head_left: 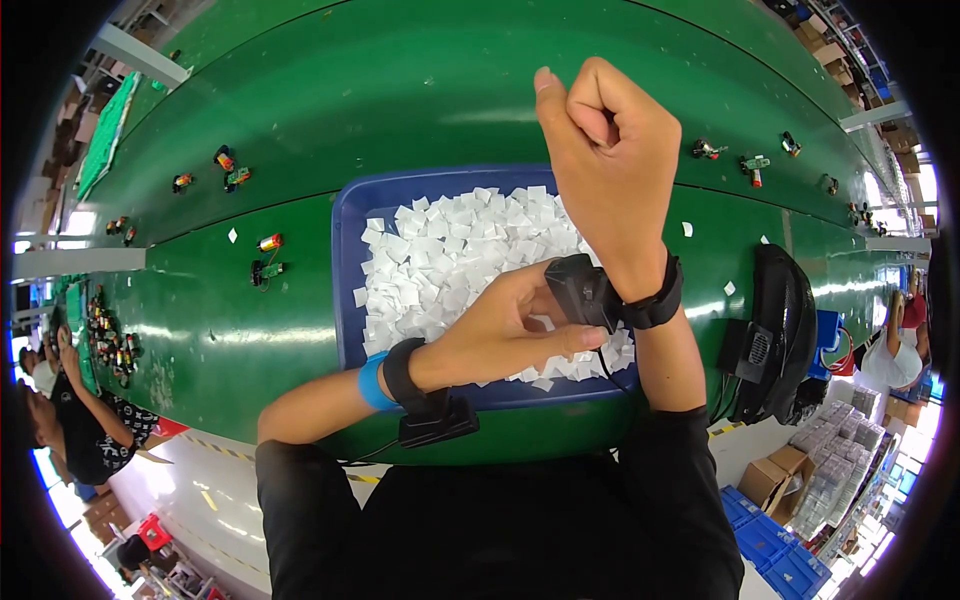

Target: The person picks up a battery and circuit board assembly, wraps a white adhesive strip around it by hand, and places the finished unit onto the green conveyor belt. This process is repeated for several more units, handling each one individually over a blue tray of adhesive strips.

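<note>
My left hand (510,320) is closed around a black box-shaped device (582,290) strapped at my right wrist, its thumb along the lower side. The strap (660,298) circles that wrist, and a thin cable hangs from the device. Raised above the far right corner of a blue tray (346,270), my right hand (615,150) has its fingers curled into a loose fist with the thumb out; nothing shows in it. The tray is heaped with small white square pieces (450,250). On my left wrist are a blue band (374,382) and a second black device (438,422).
Small assemblies with orange-red cylinders and green boards (268,258) lie scattered on the green table (420,90). A black bag (780,330) stands to the right, beside a blue container (828,340). Other people (90,420) sit at both sides.
</note>
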Available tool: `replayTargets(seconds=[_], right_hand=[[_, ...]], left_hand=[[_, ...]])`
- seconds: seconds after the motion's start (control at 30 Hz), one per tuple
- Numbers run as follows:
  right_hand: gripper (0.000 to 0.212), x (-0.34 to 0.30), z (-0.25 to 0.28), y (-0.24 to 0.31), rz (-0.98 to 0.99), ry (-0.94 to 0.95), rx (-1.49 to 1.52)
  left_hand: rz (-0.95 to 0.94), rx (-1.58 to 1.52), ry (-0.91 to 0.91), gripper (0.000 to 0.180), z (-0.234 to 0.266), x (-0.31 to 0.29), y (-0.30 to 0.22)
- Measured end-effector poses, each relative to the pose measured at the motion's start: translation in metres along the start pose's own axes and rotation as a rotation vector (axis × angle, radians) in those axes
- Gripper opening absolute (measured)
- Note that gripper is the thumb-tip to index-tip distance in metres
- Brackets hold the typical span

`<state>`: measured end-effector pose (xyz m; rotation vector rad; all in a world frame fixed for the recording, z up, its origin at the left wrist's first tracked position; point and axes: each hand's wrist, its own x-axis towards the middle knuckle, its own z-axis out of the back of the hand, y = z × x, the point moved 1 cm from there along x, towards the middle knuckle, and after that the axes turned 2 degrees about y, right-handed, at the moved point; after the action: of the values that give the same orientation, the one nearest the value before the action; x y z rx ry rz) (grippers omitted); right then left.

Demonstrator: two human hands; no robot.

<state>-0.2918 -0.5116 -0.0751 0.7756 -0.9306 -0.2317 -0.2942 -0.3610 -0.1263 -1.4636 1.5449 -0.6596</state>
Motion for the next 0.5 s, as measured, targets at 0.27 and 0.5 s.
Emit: replayTargets(seconds=[0.27,0.5], right_hand=[[0.042,0.0012,-0.0017,0.0036,0.017,-0.012,0.020],[0.051,0.0004,0.0001,0.0067,0.038,-0.016,0.021]], left_hand=[[-0.096,0.009,-0.062,0.047,-0.0007,-0.0019,-0.0037],[-0.058,0.004,-0.003,0.048,0.0008,-0.0021,-0.0077]])
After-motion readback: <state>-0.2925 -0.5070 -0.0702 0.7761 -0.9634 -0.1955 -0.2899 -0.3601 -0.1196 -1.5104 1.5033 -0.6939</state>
